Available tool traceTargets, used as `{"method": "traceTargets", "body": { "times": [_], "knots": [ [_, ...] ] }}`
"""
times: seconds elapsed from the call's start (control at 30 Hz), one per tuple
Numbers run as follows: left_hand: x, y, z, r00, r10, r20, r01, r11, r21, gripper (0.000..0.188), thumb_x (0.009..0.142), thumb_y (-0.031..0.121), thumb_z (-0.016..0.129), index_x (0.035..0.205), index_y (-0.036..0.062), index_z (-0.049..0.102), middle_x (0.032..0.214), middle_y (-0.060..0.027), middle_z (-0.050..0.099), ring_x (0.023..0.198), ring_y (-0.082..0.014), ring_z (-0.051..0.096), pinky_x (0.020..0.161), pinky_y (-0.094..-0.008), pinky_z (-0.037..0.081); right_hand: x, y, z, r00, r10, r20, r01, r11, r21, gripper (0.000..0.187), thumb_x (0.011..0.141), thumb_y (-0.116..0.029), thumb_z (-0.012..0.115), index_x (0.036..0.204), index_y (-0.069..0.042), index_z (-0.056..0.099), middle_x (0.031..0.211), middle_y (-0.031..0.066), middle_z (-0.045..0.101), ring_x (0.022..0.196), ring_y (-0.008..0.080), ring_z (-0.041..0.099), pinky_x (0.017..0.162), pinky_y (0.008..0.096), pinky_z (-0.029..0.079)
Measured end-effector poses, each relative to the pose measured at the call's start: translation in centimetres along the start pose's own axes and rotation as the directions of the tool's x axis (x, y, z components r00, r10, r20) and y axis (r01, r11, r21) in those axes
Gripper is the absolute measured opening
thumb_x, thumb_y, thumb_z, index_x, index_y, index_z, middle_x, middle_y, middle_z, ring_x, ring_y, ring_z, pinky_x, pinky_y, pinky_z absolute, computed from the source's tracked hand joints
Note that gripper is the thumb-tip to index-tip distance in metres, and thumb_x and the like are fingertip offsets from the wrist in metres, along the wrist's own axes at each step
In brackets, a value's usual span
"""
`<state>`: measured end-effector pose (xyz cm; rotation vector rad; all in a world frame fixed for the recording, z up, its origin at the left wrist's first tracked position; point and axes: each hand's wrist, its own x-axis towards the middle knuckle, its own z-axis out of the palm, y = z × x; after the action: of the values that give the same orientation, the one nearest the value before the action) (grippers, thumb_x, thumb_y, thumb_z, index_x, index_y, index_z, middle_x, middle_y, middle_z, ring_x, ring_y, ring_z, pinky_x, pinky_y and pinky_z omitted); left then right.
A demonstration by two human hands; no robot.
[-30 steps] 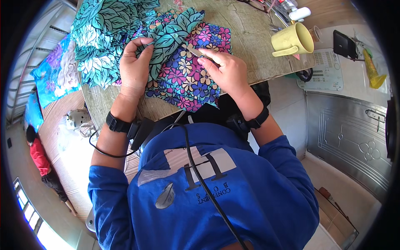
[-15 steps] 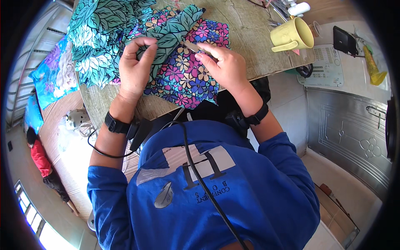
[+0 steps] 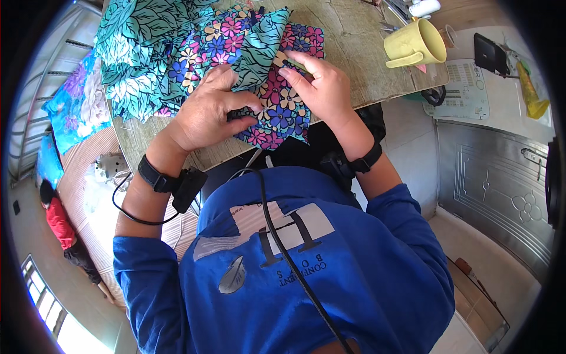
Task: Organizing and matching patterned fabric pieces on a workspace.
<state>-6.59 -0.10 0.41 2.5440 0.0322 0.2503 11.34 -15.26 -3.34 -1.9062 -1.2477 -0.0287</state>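
Flower-print fabric [image 3: 274,121] in pink, blue and cream lies near the table's front edge. A green leaf-print piece of fabric [image 3: 262,50] is folded over part of it. My left hand [image 3: 206,112] rests over the flower fabric, thumb and forefinger curved with a gap between them; its other fingertips are blurred at the fold. My right hand [image 3: 321,88] is beside the fold, thumb and forefinger around a small tan flat strip [image 3: 280,59], partly hidden by the fingers.
More leaf-print fabric [image 3: 138,71] is heaped at the table's left. A yellow mug [image 3: 413,44] lies on its side at the right, near scissors [image 3: 389,27]. A person in a red top [image 3: 59,221] is at the far left. A cable [image 3: 268,206] runs down my shirt.
My left hand has come down and right, its thumb and forefinger now apart. The leaf-print flap has shifted, baring more flower print on its left. My right hand has barely moved.
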Motion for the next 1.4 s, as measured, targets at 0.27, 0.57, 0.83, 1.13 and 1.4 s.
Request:
{"method": "traceTargets", "body": {
  "times": [0.27,0.57,0.83,1.13,1.4],
  "knots": [
    [0.3,-0.8,0.8,0.994,0.081,-0.068,-0.084,0.996,-0.034,0.015,0.07,0.019,0.079,0.084,0.0198,0.072,0.076,-0.0065,0.042,0.088,-0.0293,0.051,0.095,-0.0421,0.039,0.1,0.0,0.0,1.0,-0.006,-0.006,0.006,1.0,0.009,0.036,0.083,-0.041,0.07,0.104,-0.012,0.071,0.09,0.0086,0.072,0.076,0.025,0.069,0.064,0.0335,0.054],
    [0.4,-1.9,1.7,0.87,-0.418,-0.26,0.135,0.711,-0.691,0.008,0.092,0.009,0.057,0.099,0.0052,0.056,0.087,0.0014,0.056,0.086,-0.0069,0.051,0.076,-0.0221,0.042,0.3,0.5,-0.4,0.982,0.184,-0.046,-0.151,0.908,0.391,0.035,0.085,-0.034,0.072,0.109,-0.009,0.069,0.084,0.0075,0.072,0.058,0.0131,0.062,0.054,0.0266,0.048],
    [1.1,-3.7,1.4,0.352,-0.904,-0.242,0.135,0.305,-0.943,0.026,0.094,0.027,0.05,0.109,0.0075,0.059,0.09,0.0015,0.051,0.083,-0.011,0.045,0.077,-0.0253,0.04,-0.4,0.5,-0.1,0.995,-0.086,0.04,0.08,0.987,0.142,0.034,0.082,-0.036,0.073,0.109,-0.015,0.07,0.077,0.0062,0.07,0.055,0.0151,0.06,0.051,0.0271,0.047],
    [0.8,-4.6,1.7,0.318,-0.886,-0.339,0.173,0.406,-0.897,0.024,0.094,0.025,0.049,0.108,0.0085,0.06,0.088,0.0018,0.05,0.08,-0.0109,0.044,0.075,-0.0258,0.04,-0.3,0.2,-0.1,0.994,-0.091,0.065,0.09,0.996,0.016,0.034,0.083,-0.04,0.07,0.106,-0.014,0.071,0.081,0.0081,0.07,0.065,0.023,0.066,0.057,0.0318,0.051],
    [1.0,-4.0,1.5,0.282,-0.945,-0.167,0.01,0.177,-0.984,0.024,0.094,0.027,0.05,0.105,0.0087,0.06,0.086,0.0026,0.049,0.079,-0.0109,0.043,0.073,-0.026,0.04,-0.6,-0.2,-1.1,0.996,0.031,0.081,-0.028,0.999,-0.035,0.034,0.085,-0.041,0.067,0.104,-0.013,0.073,0.082,0.0098,0.071,0.068,0.0236,0.067,0.058,0.0329,0.052]
  ]
}}
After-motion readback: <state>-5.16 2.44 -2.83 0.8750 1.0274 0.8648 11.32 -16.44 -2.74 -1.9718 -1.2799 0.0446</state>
